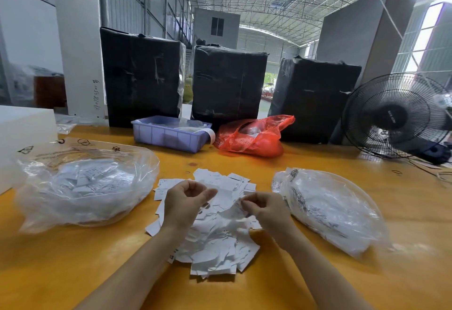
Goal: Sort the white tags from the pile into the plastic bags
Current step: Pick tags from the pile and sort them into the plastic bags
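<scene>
A loose pile of white tags (215, 243) lies on the yellow table (73, 260) in front of me. Both hands hover just above it. My left hand (186, 199) has its fingers curled, and whether a tag sits between them is unclear. My right hand (264, 208) pinches a blurred white tag (236, 208) at its fingertips. A clear plastic bag (83, 185) holding white tags lies to the left of the pile. A second clear plastic bag (335, 209) holding tags lies to the right.
At the back of the table stand a blue plastic tray (168, 136), a red plastic bag (254, 138) and three black wrapped boxes (227, 82). A black fan (396, 116) sits at the far right. A white block (24, 128) is at the far left.
</scene>
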The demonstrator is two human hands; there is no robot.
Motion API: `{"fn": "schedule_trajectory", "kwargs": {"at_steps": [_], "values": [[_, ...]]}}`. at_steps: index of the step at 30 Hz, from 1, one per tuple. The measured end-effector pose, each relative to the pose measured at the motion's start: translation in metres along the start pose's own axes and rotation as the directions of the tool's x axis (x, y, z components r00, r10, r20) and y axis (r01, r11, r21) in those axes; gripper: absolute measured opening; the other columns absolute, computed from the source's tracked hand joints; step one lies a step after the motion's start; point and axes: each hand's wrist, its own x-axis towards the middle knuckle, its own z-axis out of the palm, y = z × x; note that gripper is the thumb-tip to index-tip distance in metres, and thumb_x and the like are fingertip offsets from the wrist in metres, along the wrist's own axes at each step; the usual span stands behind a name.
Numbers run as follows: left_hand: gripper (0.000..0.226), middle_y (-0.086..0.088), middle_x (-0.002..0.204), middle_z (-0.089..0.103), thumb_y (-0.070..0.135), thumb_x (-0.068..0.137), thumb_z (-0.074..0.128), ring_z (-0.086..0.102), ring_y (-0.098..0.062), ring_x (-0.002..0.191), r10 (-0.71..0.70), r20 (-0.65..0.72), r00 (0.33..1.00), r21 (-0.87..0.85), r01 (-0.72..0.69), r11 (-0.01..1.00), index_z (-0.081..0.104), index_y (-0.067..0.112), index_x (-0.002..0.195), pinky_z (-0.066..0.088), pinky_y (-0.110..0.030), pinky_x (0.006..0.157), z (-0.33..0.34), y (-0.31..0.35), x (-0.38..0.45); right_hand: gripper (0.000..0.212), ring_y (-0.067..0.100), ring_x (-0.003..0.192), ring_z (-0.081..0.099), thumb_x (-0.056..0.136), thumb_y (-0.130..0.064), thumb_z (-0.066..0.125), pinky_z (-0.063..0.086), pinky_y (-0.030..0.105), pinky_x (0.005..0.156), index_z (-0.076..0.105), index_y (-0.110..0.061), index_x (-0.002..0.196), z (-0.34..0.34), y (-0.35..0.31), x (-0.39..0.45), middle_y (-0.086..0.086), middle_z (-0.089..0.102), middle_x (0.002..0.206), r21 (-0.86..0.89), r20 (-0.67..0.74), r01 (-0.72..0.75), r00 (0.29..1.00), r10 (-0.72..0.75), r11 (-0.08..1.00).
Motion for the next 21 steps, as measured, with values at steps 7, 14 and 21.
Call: {"fn": "schedule_trajectory", "kwargs": {"at_steps": [7,14,21], "values": [[0.027,-0.008,0.072,0.064,0.009,0.067,0.083,0.061,-0.01,0.056,-0.047,0.067,0.997,0.032,0.045,0.998,0.062,0.005,0.083,0.048,-0.012,0.049,0.0028,-0.0014,-0.0032,0.007,0.015,0.056,0.067,0.086,0.004,0.062,0.052,0.02,0.054,0.062,-0.001,0.092,-0.0067,-0.0039,-0.0015,0.01,0.067,0.073,0.395,0.036,-0.23,0.971,0.235,0.89],[0.027,-0.008,0.077,0.071,-0.006,0.072,0.076,0.066,-0.012,0.068,-0.079,0.141,0.987,0.067,0.07,0.995,0.062,0.008,0.091,0.047,-0.011,0.051,0.007,-0.0038,-0.0067,0.047,0.021,0.064,0.066,0.081,0.016,0.058,0.059,0.028,0.065,0.06,-0.009,0.121,-0.0052,-0.0024,-0.0057,0.016,0.058,0.09,0.312,0.1,-0.2,0.979,0.177,0.929],[0.023,-0.004,0.07,0.07,-0.001,0.069,0.08,0.064,-0.003,0.057,-0.078,0.161,0.984,0.069,0.067,0.995,0.065,0.008,0.084,0.045,-0.011,0.049,0.0077,-0.0016,-0.0088,0.016,0.006,0.051,0.047,0.088,-0.018,0.063,0.04,0.024,0.054,0.071,-0.011,0.076,-0.0005,0.003,-0.0064,-0.004,0.059,0.064,-0.553,0.146,0.151,0.986,-0.083,0.82]]}}
